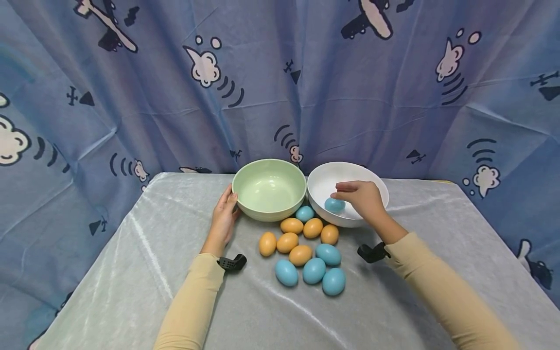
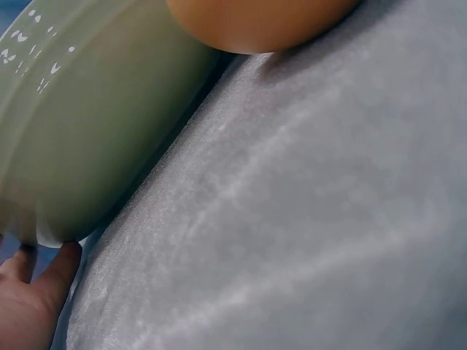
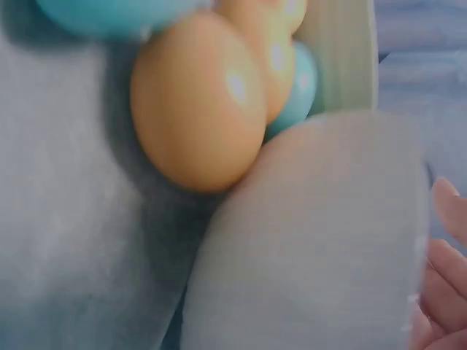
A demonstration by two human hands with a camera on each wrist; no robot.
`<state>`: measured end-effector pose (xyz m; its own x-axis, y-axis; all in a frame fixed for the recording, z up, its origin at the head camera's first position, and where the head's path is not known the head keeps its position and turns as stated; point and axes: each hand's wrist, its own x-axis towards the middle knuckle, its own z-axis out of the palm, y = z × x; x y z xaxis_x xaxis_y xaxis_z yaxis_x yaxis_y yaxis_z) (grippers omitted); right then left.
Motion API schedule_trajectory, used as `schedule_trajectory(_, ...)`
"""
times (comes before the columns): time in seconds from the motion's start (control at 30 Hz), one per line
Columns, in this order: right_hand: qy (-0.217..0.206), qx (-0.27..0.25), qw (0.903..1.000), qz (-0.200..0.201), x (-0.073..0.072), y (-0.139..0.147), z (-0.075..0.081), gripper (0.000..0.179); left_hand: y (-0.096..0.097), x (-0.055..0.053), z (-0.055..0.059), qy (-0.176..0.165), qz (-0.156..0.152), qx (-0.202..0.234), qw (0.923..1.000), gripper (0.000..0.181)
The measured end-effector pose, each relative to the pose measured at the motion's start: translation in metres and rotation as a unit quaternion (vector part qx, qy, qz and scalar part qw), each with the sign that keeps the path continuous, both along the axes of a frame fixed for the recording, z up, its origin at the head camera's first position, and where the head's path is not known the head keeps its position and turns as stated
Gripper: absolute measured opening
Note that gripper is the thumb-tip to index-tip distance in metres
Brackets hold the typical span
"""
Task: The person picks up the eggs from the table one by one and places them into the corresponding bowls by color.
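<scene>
My left hand (image 1: 224,218) touches the outer left wall of a light green bowl (image 1: 269,189), its fingertips against the side in the left wrist view. A white bowl (image 1: 372,187) stands to the right of the green one. Over it is my right hand (image 1: 365,198), fingers extended and thumb close above a blue egg (image 1: 334,205) inside the bowl. Whether the thumb touches that egg I cannot tell. In the right wrist view the fingers (image 3: 445,292) are loosely spread beyond the white bowl's rim, with no egg visible between them.
Several orange eggs (image 1: 287,242) lie in front of the bowls. Nearer are several blue eggs (image 1: 314,271), and another blue egg (image 1: 305,214) sits between the bowls. A pale cloth (image 1: 144,272) covers the table; a blue patterned curtain (image 1: 271,87) hangs behind.
</scene>
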<state>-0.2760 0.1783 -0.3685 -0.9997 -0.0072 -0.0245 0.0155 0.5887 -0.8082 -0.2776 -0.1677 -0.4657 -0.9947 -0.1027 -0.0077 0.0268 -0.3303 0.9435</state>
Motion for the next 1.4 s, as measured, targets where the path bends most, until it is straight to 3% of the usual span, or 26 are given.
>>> schedule_trajectory(0.43,0.001,-0.065,0.9977,0.018,0.051,0.006,0.008,0.055,-0.001,-0.001,-0.001,0.009,0.002,0.003,1.0,0.056)
schedule_trajectory(0.67,-0.009,-0.043,0.9988,0.02,0.074,0.01,0.002,0.053,0.0,-0.001,-0.001,0.002,0.001,0.007,1.0,0.056)
schedule_trajectory(0.83,-0.013,-0.054,0.998,0.03,0.089,0.015,-0.006,0.055,0.0,-0.001,0.0,0.0,0.004,0.008,1.0,0.055)
schedule_trajectory(1.4,-0.072,-0.052,0.9947,0.052,0.12,0.021,-0.031,0.05,-0.001,-0.002,-0.001,-0.001,0.004,0.004,1.0,0.056)
